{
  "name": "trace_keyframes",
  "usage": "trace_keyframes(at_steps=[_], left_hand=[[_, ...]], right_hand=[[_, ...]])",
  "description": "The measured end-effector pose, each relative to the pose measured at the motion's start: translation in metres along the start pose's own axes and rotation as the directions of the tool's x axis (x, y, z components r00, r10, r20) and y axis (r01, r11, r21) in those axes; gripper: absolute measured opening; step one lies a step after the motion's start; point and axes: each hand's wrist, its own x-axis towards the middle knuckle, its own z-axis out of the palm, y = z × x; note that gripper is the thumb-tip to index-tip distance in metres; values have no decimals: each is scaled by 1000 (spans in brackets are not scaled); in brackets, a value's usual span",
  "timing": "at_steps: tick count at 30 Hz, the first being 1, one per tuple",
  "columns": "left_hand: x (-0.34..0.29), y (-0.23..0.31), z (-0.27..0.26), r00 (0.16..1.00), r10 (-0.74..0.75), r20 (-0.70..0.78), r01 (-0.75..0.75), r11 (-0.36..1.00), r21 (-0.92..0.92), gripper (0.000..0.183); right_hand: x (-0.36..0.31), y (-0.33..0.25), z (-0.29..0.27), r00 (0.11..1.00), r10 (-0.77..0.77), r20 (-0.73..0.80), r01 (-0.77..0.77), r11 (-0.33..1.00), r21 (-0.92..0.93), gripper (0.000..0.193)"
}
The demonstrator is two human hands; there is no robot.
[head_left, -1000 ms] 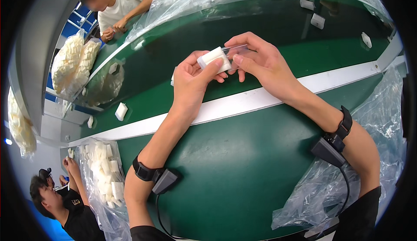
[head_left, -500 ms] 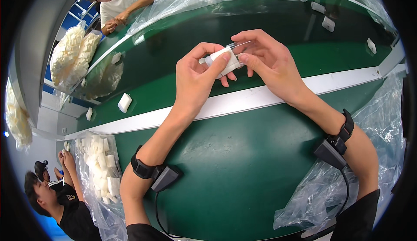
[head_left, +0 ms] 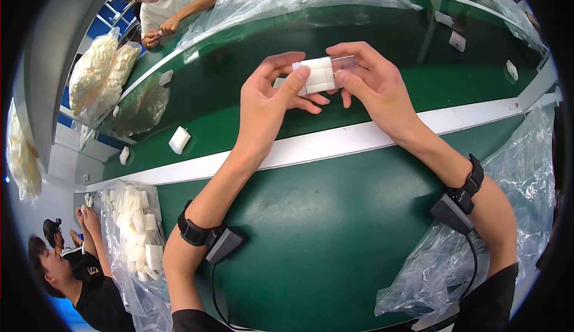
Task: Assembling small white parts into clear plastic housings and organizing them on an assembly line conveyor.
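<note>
Above the green belt I hold a small white block inside a clear plastic sleeve, nearly level. My left hand is closed on the block's left end, thumb on its front face. The sleeve's right end sits between the thumb and fingers of my right hand. Part of the sleeve sticks out clear past the block on that side. A white tab shows beside my left fingers; whether it belongs to the block I cannot tell.
Loose white pieces lie on the green belt, one left of my hands, others far right. A white rail separates it from the green table. Bags of white pieces stand left; plastic film lies right. Co-workers sit left and across.
The block and sleeve have turned from a slant to nearly level, and more of the block's white face shows. Loose pieces on the belt have shifted slightly right.
</note>
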Motion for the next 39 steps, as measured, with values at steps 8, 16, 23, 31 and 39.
trace_keyframes(at_steps=[8, 16, 23, 31, 39], left_hand=[[-1, 2, -11, 996, -89, 26, 82, 975, 206, 21], [-4, -4, -1, 995, 74, 69, -79, 994, 73, 23], [-5, -6, 5, 966, 244, 81, -246, 969, 24, 42], [-3, -3, -9, 984, 107, 145, -122, 988, 100, 49], [-5, -4, -12, 976, 187, 111, -211, 939, 271, 37]], right_hand=[[3, 3, -1, 999, -35, 2, 35, 998, 54, 32], [-2, 3, 8, 990, -138, 8, 138, 989, -56, 37], [-1, 8, 2, 976, -215, -12, 212, 968, -132, 46], [-2, 5, 7, 951, -306, -32, 291, 927, -237, 46], [-4, 4, 2, 963, -269, -19, 249, 913, -323, 32]])
